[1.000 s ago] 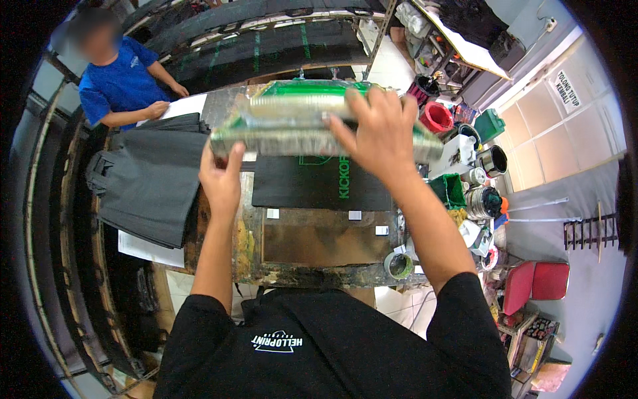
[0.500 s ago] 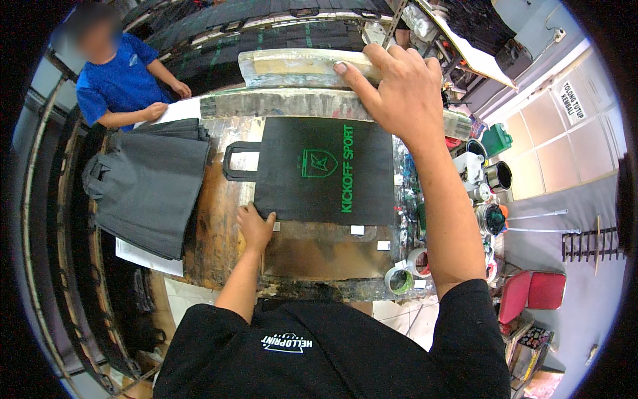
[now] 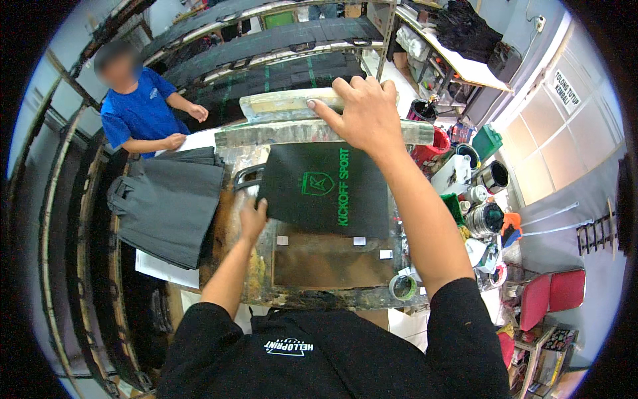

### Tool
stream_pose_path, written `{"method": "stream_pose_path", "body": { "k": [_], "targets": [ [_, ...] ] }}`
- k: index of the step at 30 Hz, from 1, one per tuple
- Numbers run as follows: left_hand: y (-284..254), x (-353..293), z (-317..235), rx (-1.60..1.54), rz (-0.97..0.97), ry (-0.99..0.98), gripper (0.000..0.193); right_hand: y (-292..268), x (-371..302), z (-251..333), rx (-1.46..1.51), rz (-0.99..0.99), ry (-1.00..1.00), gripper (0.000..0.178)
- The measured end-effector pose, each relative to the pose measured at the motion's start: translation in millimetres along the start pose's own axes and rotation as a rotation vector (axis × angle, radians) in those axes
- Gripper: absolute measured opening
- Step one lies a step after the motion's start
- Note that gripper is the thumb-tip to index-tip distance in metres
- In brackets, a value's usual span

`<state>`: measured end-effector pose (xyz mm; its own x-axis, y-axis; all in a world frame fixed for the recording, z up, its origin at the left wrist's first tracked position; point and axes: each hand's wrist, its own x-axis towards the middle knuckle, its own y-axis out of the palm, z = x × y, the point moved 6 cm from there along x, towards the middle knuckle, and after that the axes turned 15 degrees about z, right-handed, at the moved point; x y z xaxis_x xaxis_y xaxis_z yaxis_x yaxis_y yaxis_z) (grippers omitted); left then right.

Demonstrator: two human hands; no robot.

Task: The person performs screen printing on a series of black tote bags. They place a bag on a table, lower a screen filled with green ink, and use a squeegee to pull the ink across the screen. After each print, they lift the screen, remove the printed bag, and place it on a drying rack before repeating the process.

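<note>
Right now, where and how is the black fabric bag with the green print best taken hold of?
Probably the near left corner of the bag, pinched between thumb and fingers, coming from the left. That corner bears none of the green print, and the left hand is right there, while the pale, paint-stained frame runs along the far side.

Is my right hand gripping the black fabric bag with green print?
No, your right hand grips the long, pale, straight-edged bar, while your left hand is at the bag.

Black bag (image 3: 324,203), green-printed, extends nearward from beneath the raised frame (image 3: 286,133); pale squeegee (image 3: 279,104) lies lengthwise beyond it.
</note>
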<state>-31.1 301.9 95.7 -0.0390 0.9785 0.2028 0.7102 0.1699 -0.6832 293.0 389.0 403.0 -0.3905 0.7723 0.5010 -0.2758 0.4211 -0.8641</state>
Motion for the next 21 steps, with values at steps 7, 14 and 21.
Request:
{"method": "stream_pose_path", "body": {
  "k": [7, 14, 21],
  "targets": [
    [-160.1, 43.0, -11.8, -0.433, 0.008, -0.393, 0.021, 0.2, -2.9, -0.2, 0.006, 0.046, 0.014, 0.061],
    [-274.3, 4.6, 73.8, -0.509, -0.246, -0.644, 0.023, -4.3, -6.6, 1.5, -0.049, 0.072, 0.034, 0.054],
    [-465.5, -147.6, 251.8, -0.1, -0.91, -0.793, 0.068, -10.3, 2.2, 27.1, 0.135, -0.039, -0.049, 0.048]
  ]
}}
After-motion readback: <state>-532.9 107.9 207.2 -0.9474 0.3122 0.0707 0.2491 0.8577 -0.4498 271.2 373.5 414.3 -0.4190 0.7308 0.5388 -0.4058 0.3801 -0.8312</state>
